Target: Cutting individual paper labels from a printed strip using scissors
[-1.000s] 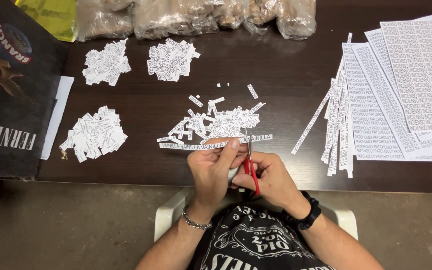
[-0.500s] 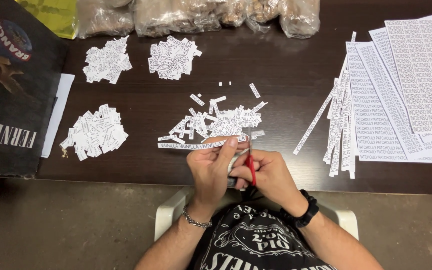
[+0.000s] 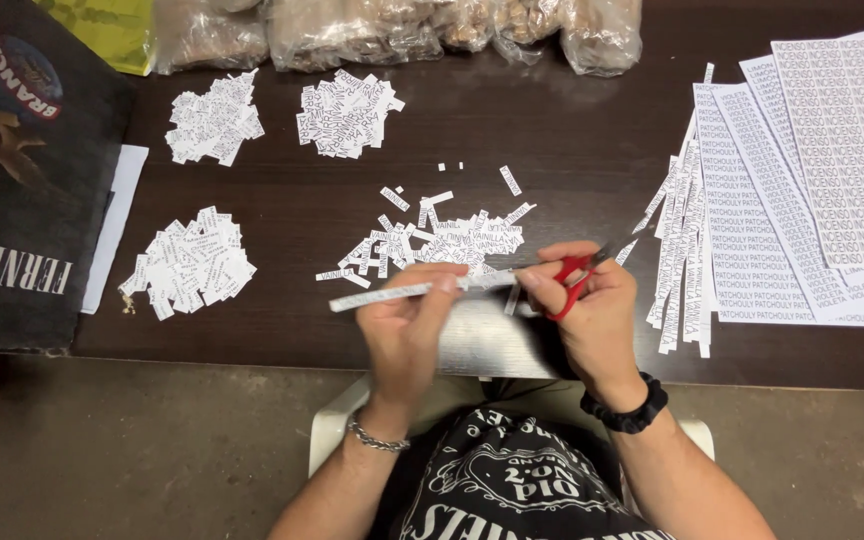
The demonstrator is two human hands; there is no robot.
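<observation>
Scissors [image 3: 580, 275] swung rightward in right hand [image 3: 592, 315]; left hand [image 3: 407, 325] pinches paper strip [image 3: 392, 294].

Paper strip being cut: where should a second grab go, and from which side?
Probably the free left end of the paper strip, from the left hand side. It lies nearly level, thin and floppy, so pinch its flat faces close to the fingers. The other end runs toward the red scissors in the right hand; keep clear there.

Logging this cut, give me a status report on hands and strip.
Left hand pinching paper strip. Right hand gripping red scissors. Cut labels pile just beyond; nothing blocking.
</observation>
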